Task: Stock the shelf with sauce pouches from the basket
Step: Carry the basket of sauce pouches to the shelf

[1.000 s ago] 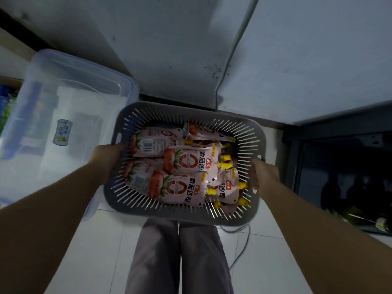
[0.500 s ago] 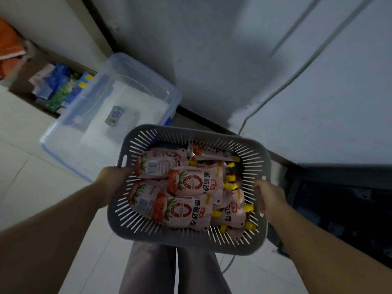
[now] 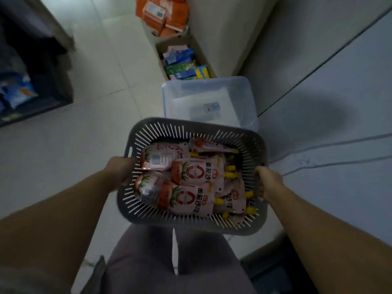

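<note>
Fingers of the left hand (image 3: 119, 174) curl round the left rim of the gray basket (image 3: 191, 126), and the right hand (image 3: 269, 183) grips the right rim, holding it up in front of the legs (image 3: 169, 262). The sauce pouches (image 3: 197, 174) lie piled inside; they look soft, squishy and a bit slippery, so grab each round its fat middle.

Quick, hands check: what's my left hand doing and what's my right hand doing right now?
Left hand: grips the left side of the gray basket.
Right hand: grips the right side of the same basket.
</note>
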Motion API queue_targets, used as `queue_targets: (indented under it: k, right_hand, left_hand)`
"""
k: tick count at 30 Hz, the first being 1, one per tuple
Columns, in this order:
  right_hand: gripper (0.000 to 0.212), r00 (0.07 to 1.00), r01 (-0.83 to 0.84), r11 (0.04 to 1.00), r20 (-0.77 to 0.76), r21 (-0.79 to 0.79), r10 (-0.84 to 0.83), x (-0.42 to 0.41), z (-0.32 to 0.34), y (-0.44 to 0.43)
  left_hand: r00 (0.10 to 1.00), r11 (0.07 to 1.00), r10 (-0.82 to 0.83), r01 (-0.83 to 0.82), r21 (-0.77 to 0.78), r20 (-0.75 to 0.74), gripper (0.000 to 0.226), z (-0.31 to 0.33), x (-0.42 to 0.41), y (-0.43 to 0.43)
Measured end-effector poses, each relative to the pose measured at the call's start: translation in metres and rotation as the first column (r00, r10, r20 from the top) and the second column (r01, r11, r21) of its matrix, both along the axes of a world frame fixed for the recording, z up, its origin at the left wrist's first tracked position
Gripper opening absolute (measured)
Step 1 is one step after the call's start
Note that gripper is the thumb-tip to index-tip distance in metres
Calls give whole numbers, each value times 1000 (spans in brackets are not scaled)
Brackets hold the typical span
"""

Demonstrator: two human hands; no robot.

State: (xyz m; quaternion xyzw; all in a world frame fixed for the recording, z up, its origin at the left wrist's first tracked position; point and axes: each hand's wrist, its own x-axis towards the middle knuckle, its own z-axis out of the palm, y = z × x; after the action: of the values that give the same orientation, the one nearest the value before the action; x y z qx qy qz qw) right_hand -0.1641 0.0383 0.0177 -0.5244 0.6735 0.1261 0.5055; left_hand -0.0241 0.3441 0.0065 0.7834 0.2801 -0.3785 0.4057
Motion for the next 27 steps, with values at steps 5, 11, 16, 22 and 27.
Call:
queue_targets:
  k: [5, 11, 16, 22, 27]
  right_hand:
    - [18, 980, -198, 980, 13, 14, 198, 57, 24, 61]
    - [20, 908, -416, 909, 51, 22, 415, 127, 32, 160]
    - [5, 821, -568, 823, 68, -1, 567, 179, 33, 254]
    - [9, 619, -784, 621, 50, -17, 784, 258, 30, 364]
    - [27, 495, -864, 502, 113, -41, 861, 322, 41, 457]
  left_hand:
    - [982, 983, 186, -186, -10, 17, 24, 22, -11, 81]
    - [927, 927, 375, -375, -11, -6, 23, 33, -15, 195]
    - [846, 847, 532, -532, 25, -15, 23, 42, -19, 282]
    - [742, 741, 670, -669, 58, -5, 24, 63, -17, 374]
    - [573, 572, 818, -820, 37, 52, 27, 77, -5, 430]
